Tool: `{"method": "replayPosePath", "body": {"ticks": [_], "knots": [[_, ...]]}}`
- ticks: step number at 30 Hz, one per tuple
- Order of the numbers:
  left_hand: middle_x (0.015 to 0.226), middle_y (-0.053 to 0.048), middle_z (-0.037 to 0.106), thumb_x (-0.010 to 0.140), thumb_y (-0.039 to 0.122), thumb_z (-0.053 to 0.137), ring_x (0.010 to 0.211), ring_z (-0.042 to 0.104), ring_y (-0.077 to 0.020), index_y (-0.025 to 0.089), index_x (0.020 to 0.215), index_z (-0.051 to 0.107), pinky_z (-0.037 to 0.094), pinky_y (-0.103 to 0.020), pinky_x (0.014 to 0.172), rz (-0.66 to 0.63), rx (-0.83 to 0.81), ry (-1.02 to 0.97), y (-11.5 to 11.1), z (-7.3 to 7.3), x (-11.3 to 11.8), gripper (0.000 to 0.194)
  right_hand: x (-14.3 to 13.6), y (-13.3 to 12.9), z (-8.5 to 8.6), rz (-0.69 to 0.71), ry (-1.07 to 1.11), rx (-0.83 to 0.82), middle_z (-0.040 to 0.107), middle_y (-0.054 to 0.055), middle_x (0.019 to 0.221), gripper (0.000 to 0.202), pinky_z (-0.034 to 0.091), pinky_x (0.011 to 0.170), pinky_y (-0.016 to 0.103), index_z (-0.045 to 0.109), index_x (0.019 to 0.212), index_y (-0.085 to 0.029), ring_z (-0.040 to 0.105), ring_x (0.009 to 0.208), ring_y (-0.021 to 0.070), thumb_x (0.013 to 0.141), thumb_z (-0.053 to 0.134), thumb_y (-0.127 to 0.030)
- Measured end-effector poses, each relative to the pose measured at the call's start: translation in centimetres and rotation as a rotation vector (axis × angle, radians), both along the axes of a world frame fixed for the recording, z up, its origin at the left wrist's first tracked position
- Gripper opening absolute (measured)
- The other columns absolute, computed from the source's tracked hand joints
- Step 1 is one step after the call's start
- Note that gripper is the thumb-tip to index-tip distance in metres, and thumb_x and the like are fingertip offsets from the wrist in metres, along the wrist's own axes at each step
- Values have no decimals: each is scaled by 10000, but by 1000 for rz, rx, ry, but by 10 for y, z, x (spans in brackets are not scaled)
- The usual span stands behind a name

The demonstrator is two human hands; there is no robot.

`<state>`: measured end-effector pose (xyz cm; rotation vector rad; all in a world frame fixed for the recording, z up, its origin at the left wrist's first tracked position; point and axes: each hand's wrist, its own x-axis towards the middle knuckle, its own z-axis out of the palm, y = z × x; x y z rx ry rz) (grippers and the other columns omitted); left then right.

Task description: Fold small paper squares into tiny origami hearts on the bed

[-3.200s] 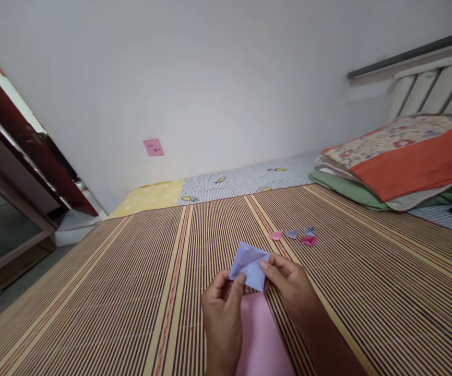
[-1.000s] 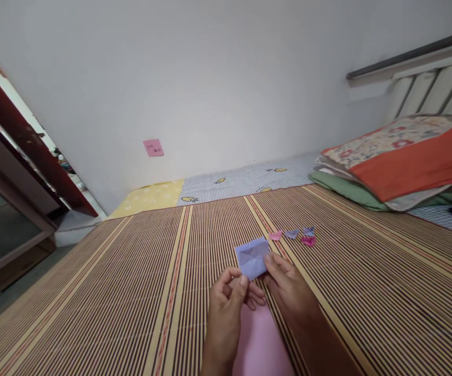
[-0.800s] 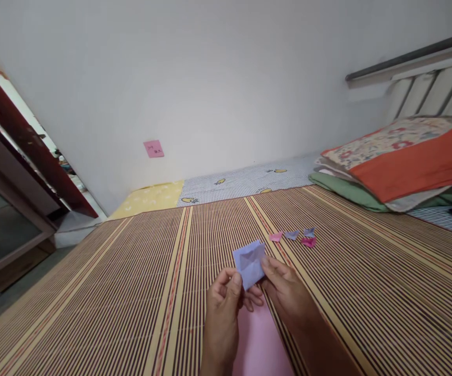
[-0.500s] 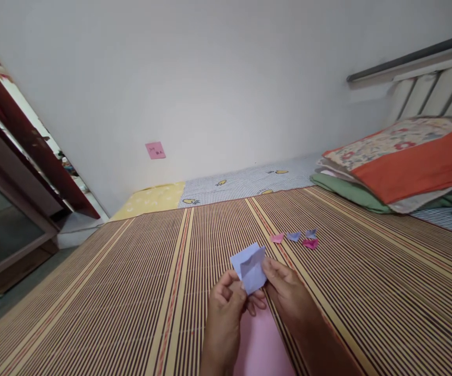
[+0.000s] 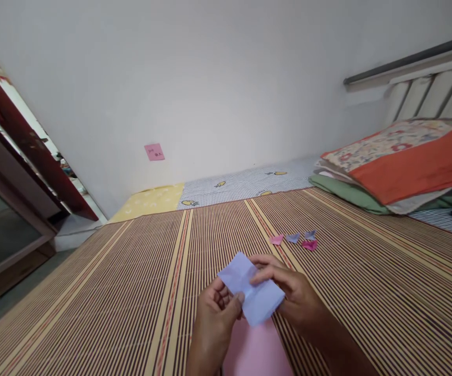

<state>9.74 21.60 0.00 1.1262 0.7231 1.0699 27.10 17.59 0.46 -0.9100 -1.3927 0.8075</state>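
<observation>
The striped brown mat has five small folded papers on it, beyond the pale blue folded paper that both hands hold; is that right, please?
Not quite: the head view shows four small folded papers, not five. They do lie on the striped brown mat, beyond the pale blue folded paper held by the left hand and right hand.

A pink note (image 5: 154, 152) on the wall (image 5: 226, 78), left of the frame's centre, bears dark handwritten marks (image 5: 158, 154). They are too small and blurred to read.
</observation>
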Motion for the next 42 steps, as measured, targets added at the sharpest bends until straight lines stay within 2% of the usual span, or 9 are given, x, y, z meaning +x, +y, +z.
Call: {"method": "replayPosePath", "body": {"ticks": [6, 11, 17, 21, 24, 29, 34, 37, 42], "knots": [[675, -26, 680, 853, 345, 768, 560, 520, -100, 121, 1037, 757, 446, -214, 556, 29, -3, -27, -1, 3, -4, 290, 5, -4, 2, 38, -32, -28, 633, 122, 1308, 54, 542, 901, 401, 808, 818, -244, 654, 1142, 290, 855, 773, -263], [784, -50, 722, 823, 314, 803, 616, 560, -117, 134, 1092, 736, 465, -225, 580, 18, -56, -65, -2, 4, -4, 330, 4, -6, 6, 83, -56, -43, 583, 110, 1390, 87, 533, 911, 373, 832, 918, -267, 641, 1183, 287, 861, 772, -294], [862, -58, 744, 771, 292, 851, 667, 609, -133, 164, 1037, 729, 475, -227, 610, 61, -31, -85, -2, 3, -5, 319, -3, -5, 6, 112, 23, -60, 704, 93, 1054, 102, 545, 705, 290, 830, 896, -253, 707, 907, 225, 891, 746, -311], [665, -13, 653, 875, 343, 752, 563, 523, -104, 146, 885, 727, 417, -216, 566, -94, -60, -95, -3, 1, -6, 199, -3, -5, 4, 47, 3, 23, 709, 73, 946, 97, 517, 665, 282, 828, 900, -259, 690, 807, 207, 896, 738, -295], [564, 12, 576, 938, 386, 668, 532, 486, -103, 152, 741, 681, 380, -216, 547, -132, -45, -47, -3, 1, -7, 306, -2, -5, 3, 39, -21, 38, 696, 67, 920, 103, 491, 624, 275, 825, 910, -262, 674, 771, 203, 901, 732, -304], [543, 6, 598, 887, 447, 713, 536, 518, -124, 163, 686, 649, 400, -230, 566, -93, 52, 86, -3, 3, -10, 354, -1, -4, 4, 34, -57, 60, 687, 55, 873, 73, 477, 616, 269, 820, 897, -250, 663, 744, 195, 886, 753, -277], [648, -4, 643, 761, 420, 833, 601, 556, -134, 158, 737, 705, 439, -230, 602, -7, 45, 61, -5, 10, -7, 293, 0, -3, 5, 44, -77, 73, 705, 41, 849, 92, 487, 668, 276, 817, 874, -252, 671, 772, 193, 912, 735, -269], [734, -34, 696, 839, 455, 751, 683, 600, -173, 164, 856, 762, 476, -266, 673, 80, 50, 41, -9, 13, -3, 292, -2, -4, 6, 72, -94, 34, 713, 42, 875, 103, 490, 716, 290, 815, 882, -248, 677, 807, 201, 925, 722, -265], [799, -59, 732, 886, 473, 696, 749, 622, -210, 158, 954, 800, 468, -272, 662, 144, 91, 67, -11, 12, -2, 339, -6, -6, 12, 71, -123, 2, 697, 53, 930, 184, 490, 772, 305, 815, 899, -242, 648, 862, 211, 967, 653, -299]]}}
